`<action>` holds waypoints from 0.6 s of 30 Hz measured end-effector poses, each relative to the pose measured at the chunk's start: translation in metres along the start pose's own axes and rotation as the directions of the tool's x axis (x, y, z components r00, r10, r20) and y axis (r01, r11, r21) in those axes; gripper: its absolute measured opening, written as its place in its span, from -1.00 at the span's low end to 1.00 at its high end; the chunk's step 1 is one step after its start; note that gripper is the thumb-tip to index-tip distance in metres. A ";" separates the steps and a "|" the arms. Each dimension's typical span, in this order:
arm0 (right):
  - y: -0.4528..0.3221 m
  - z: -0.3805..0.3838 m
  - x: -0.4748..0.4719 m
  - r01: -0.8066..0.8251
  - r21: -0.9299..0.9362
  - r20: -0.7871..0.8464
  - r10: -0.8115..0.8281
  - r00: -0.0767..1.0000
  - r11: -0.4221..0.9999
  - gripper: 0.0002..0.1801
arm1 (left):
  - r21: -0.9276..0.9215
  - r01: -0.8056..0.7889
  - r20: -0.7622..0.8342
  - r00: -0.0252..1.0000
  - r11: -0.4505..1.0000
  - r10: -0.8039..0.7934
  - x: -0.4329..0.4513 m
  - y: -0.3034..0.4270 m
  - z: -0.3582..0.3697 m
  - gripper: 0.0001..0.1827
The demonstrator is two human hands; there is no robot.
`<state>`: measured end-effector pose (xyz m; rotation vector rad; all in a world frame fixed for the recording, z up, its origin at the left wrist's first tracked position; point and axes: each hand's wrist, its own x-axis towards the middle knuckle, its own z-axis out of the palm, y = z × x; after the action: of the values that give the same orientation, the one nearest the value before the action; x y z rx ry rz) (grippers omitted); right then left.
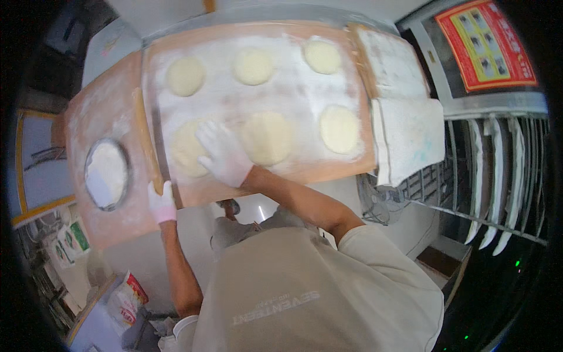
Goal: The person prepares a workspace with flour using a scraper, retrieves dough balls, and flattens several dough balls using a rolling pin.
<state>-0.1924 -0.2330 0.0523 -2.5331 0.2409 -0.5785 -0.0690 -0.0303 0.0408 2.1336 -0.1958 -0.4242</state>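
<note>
My left hand (162, 203), in a white glove, grips the near end of a wooden rolling pin (146, 132). The pin lies along the seam between two wooden boards. My right hand (223, 154), also gloved, is palm down, thumb apart, over the right side of a flat round of dough (184, 147) and holds nothing; part of that round is hidden. Just right of this hand lies another dough round (269, 138), with a third (339, 130) farther right. Several more rounds, such as this one (254, 66), form the far row on the floured board (281, 94).
A round metal pan of flour (106, 174) sits on the left board (105, 224). Folded white cloth (409, 136) lies beyond the board's right edge. A metal rack (453, 185) with hanging white cloths (497, 176) stands right, near a fan (382, 202).
</note>
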 end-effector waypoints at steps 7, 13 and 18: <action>0.157 -0.175 -0.195 -0.628 0.271 -0.339 0.683 0.647 0.729 -0.37 | 0.454 -0.771 0.485 0.634 0.446 0.602 -0.134 0.109 0.157 -0.57; 0.229 -0.248 -0.256 -0.575 -0.083 -0.321 0.524 0.789 0.814 -0.27 | 0.375 -0.870 0.753 0.488 0.321 0.442 -0.158 0.175 0.275 -0.54; 0.261 -0.257 -0.226 -0.591 -0.310 -0.113 0.588 0.801 0.745 -0.34 | 0.458 -0.832 0.598 0.548 0.312 0.584 -0.129 0.184 0.329 -0.35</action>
<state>-0.5237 -0.5075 0.0321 -2.5480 1.1904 -0.3021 -0.3074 -0.3498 0.0522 2.3640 -1.7473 -0.1246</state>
